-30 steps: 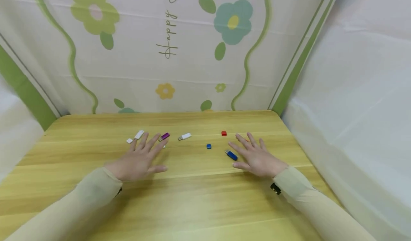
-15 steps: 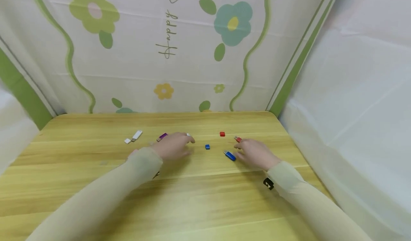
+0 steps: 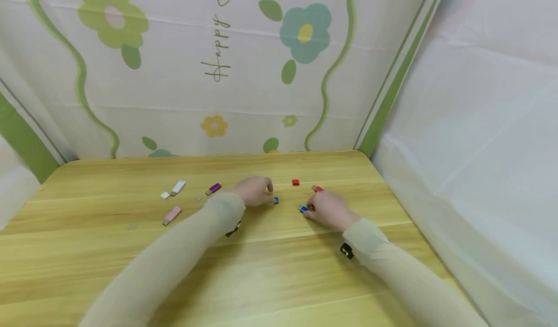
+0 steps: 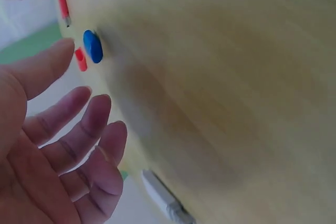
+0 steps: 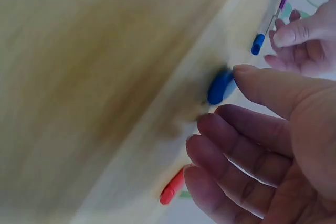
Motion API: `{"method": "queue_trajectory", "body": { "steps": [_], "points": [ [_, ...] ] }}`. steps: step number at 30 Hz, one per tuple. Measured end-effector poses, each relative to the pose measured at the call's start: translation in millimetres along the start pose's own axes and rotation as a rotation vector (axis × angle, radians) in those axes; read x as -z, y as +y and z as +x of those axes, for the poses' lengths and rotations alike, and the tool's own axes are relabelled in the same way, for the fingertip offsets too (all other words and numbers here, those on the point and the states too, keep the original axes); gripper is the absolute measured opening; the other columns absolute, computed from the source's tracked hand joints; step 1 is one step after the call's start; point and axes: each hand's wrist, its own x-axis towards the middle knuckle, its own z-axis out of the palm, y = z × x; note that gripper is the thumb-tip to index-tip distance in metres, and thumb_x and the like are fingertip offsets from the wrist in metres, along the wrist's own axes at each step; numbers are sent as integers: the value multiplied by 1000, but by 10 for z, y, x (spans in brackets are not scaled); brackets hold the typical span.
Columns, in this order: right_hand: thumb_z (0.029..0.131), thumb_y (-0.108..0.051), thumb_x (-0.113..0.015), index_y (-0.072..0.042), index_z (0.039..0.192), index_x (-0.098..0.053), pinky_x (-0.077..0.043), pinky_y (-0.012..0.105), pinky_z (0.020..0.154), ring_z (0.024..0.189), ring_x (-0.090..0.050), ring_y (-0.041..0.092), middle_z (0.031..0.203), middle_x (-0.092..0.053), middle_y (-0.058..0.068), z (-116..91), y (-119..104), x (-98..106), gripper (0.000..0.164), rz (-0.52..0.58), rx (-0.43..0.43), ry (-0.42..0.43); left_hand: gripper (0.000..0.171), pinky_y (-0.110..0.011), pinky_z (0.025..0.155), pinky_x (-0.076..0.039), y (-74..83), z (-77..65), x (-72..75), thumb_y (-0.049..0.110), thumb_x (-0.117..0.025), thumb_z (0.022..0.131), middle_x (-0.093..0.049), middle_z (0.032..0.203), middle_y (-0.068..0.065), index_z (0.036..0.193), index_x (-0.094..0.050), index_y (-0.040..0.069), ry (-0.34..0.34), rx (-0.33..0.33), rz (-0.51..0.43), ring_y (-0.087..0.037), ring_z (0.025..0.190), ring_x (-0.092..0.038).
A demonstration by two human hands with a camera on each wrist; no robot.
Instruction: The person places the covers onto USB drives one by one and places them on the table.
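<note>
My left hand (image 3: 255,191) hovers at a small blue cap (image 3: 276,200) on the table. In the left wrist view its thumb and loosely bent fingers stand apart from that cap (image 4: 93,46). To the right, my right hand (image 3: 330,210) is over a blue USB stick (image 3: 302,209), whose metal plug points away to the left. The right wrist view has the thumb tip right at the stick (image 5: 219,86), the other fingers loosely bent below; whether the thumb touches it I cannot tell. A red USB stick (image 3: 317,188) lies just beyond this hand, partly covered.
A red cap (image 3: 295,182) lies behind. Leftward are a purple USB stick (image 3: 213,189), a white USB stick (image 3: 178,188) with its white cap (image 3: 164,195), and a pink USB stick (image 3: 172,215). Another white stick (image 4: 163,198) shows in the left wrist view. A patterned curtain (image 3: 174,75) backs the table.
My left hand has moved rightward, past the white stick, to the blue cap, uncovering the pink stick. My right hand has shifted from the red stick to the blue one, its fingers drawn in.
</note>
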Motion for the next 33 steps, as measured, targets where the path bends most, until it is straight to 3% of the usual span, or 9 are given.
{"method": "queue_trajectory", "body": {
  "steps": [4, 9, 14, 20, 25, 33],
  "points": [
    [89, -33, -75, -16, 85, -76, -39, 27, 52, 58, -49, 10, 70, -61, -9, 21, -42, -24, 17, 27, -23, -21, 35, -37, 86, -49, 40, 66, -51, 40, -76, 87, -66, 101, 0, 103, -65, 12, -20, -15, -31, -19, 93, -60],
    [90, -30, -75, -13, 93, -76, -46, 29, 59, 64, -53, 9, 81, -67, -6, 57, -77, -34, 17, 45, -24, -19, 25, -32, 75, -48, 62, 113, -114, 36, -77, 87, -62, 84, 5, 90, -64, 14, -32, -33, -37, -14, 78, -56],
    [90, -27, -75, -11, 92, -74, -46, 29, 60, 64, -53, 10, 79, -65, -5, 53, -92, -31, 17, 58, -27, -32, 23, -29, 71, -47, 28, 151, -184, 38, -75, 87, -61, 81, 7, 84, -64, 18, -49, -32, -15, -12, 75, -55],
    [89, -24, -75, -13, 79, -68, -43, 27, 54, 57, -51, 10, 67, -57, -7, 5, -82, -30, 16, 76, -52, -67, 23, -29, 73, -49, -6, 83, -192, 39, -74, 88, -62, 81, 8, 84, -67, 18, -55, -102, 3, -11, 74, -57],
    [87, -19, -75, -12, 75, -67, -41, 26, 52, 53, -49, 10, 63, -56, -6, -67, -117, 5, 16, 83, -44, -60, 17, -28, 72, -50, -64, -173, -98, 33, -75, 89, -64, 78, 11, 82, -71, 18, -26, -161, -30, -7, 72, -58],
    [87, -16, -75, -10, 74, -69, -38, 23, 49, 50, -45, 7, 58, -53, -7, -266, -212, 65, 16, 156, -22, 19, 7, -25, 66, -51, -129, -859, 107, 22, -75, 89, -66, 79, 12, 85, -74, 17, 40, -345, -148, -9, 70, -62]
  ]
}}
